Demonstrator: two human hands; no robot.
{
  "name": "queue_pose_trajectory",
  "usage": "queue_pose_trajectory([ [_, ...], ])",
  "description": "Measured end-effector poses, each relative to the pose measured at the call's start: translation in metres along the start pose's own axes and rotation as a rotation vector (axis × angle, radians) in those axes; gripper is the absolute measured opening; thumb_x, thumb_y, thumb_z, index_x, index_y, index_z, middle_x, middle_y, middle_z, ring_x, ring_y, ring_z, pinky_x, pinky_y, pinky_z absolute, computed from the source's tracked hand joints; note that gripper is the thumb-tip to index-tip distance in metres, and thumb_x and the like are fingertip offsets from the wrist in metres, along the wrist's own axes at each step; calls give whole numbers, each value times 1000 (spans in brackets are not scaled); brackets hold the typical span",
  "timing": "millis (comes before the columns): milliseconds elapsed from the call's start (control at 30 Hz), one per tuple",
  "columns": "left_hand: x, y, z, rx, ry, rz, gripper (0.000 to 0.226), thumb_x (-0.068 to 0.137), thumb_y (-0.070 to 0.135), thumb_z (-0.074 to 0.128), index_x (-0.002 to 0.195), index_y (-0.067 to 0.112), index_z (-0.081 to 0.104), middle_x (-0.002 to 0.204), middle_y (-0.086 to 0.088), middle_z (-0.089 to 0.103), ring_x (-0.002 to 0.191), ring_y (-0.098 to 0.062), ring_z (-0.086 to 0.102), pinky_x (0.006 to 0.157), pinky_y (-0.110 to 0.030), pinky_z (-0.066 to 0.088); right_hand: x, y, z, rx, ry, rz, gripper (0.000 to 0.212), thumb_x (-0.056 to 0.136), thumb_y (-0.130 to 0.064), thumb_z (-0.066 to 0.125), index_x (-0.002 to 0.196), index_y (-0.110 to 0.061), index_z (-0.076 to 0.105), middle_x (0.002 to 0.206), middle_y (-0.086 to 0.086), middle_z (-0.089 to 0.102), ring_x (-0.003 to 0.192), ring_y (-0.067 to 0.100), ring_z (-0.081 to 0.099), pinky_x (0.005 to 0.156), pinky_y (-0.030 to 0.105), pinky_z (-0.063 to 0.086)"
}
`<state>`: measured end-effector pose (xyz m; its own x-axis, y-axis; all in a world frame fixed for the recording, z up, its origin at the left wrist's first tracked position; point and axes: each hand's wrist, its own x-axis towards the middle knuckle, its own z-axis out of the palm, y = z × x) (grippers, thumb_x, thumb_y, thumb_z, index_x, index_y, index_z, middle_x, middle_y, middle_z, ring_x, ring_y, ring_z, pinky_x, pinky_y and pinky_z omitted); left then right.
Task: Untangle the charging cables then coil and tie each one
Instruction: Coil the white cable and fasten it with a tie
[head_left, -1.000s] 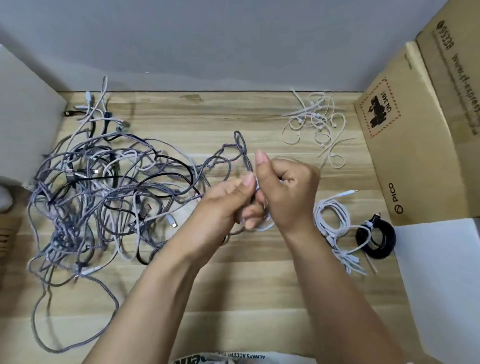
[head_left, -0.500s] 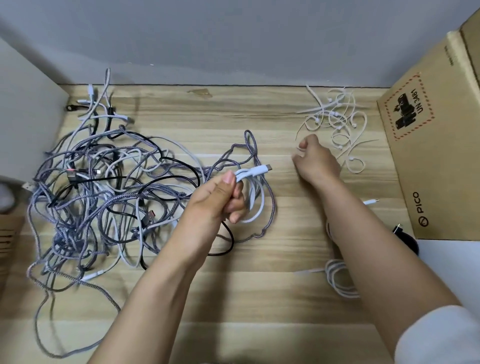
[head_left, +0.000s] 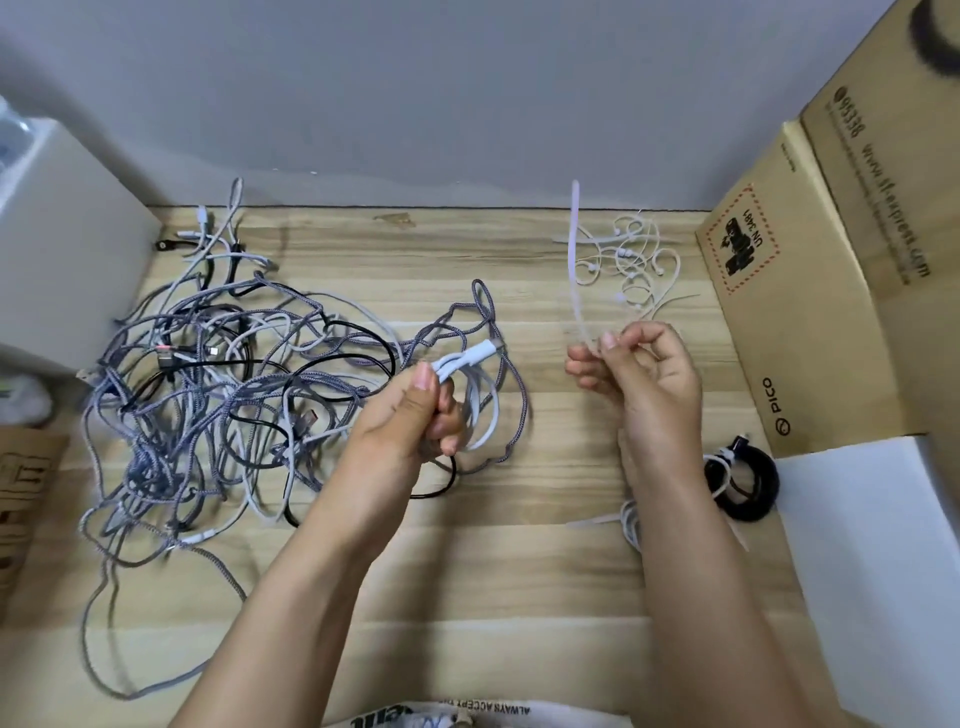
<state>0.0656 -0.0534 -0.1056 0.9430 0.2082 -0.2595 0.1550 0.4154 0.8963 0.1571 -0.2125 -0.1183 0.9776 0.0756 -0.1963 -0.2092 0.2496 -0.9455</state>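
Coiled white cable (head_left: 475, 400) is held up off the table (head_left: 519, 561) in the grip of the left hand (head_left: 410, 421), the thumb pressed over the strands just behind the two plug ends, which lie side by side. A cable tie (head_left: 574, 260) is pinched near its lower end between thumb and fingertips of the right hand (head_left: 644, 374), with its long tail standing upright. Neither grip is slack; each is closed on its own item.

The step in hand is judged to be the tying of this coil. It would be done well if the loops were kept bunched and even under the thumb, so that none slips out while the tie is passed round. The tie is best wrapped across all the strands close to the plugs, its tip fed through the head and drawn snug, not so tight that the cable is crushed.

To the left, the tangled cables (head_left: 218, 395) are spread over the table, so much of the task is judged to remain. A tied black coil (head_left: 743, 483) lies near the right forearm, with a white bundle (head_left: 631, 519) partly hidden behind it. Spare ties (head_left: 634, 260) are heaped at the back, beside a cardboard box (head_left: 810, 291).
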Motion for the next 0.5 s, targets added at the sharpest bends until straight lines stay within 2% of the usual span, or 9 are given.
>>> queue_pose_trajectory([
  [100, -19, 2, 4, -22, 1, -28, 31, 92, 37, 44, 73, 13, 40, 55, 10, 36, 52, -8, 38, 67, -31, 41, -44, -17, 2, 177, -65, 42, 21, 91, 5, 45, 83, -14, 41, 61, 0, 64, 52, 13, 62, 54, 19, 50],
  [167, -28, 1, 7, -8, 1, -27, 31, 91, 38, 45, 73, 13, 41, 54, 11, 38, 51, -7, 38, 72, -37, 53, -65, -20, 4, 245, -140, 101, 15, 89, 0, 45, 85, -14, 40, 58, -1, 59, 45, 11, 53, 47, 18, 45],
  [200, -39, 4, 11, 16, 0, 7, 29, 89, 37, 44, 72, 12, 42, 53, 11, 39, 51, -7, 39, 70, -35, 56, -79, -25, 6, 250, -178, 110, 11, 86, -5, 46, 86, -14, 40, 56, -1, 56, 43, 9, 48, 44, 17, 42],
  [267, -46, 5, 16, 101, 13, 102, 27, 86, 34, 41, 70, 12, 43, 55, 11, 43, 52, -6, 42, 60, -25, 52, -91, -23, 10, 235, -246, 163, 10, 82, -11, 49, 87, -14, 40, 54, -1, 51, 40, 7, 40, 38, 15, 35],
  [367, -66, 7, 20, 333, -7, 291, 27, 91, 33, 40, 71, 16, 45, 58, 13, 48, 56, -2, 45, 58, -15, 43, -115, -23, 19, 211, -366, 196, 17, 88, -12, 55, 88, -12, 39, 51, 1, 49, 34, 8, 33, 35, 15, 29],
  [400, -71, 7, 20, 404, -21, 333, 30, 92, 38, 41, 73, 16, 45, 60, 12, 51, 58, -3, 48, 59, -18, 44, -119, -20, 22, 215, -400, 196, 13, 86, -14, 52, 89, -11, 39, 51, 2, 49, 33, 9, 33, 35, 15, 28],
  [467, -82, 10, 22, 455, -78, 380, 36, 94, 45, 40, 83, 11, 46, 62, 0, 56, 57, -16, 60, 60, -31, 49, -129, -18, 27, 191, -413, 194, 12, 84, -16, 49, 91, -10, 42, 51, 2, 50, 35, 9, 34, 36, 15, 29],
  [500, -86, 12, 23, 456, -110, 387, 36, 96, 42, 38, 88, 8, 45, 61, -6, 57, 54, -19, 63, 59, -30, 49, -132, -17, 28, 175, -395, 198, 12, 85, -16, 51, 91, -10, 44, 50, 3, 50, 35, 10, 33, 35, 15, 28],
])
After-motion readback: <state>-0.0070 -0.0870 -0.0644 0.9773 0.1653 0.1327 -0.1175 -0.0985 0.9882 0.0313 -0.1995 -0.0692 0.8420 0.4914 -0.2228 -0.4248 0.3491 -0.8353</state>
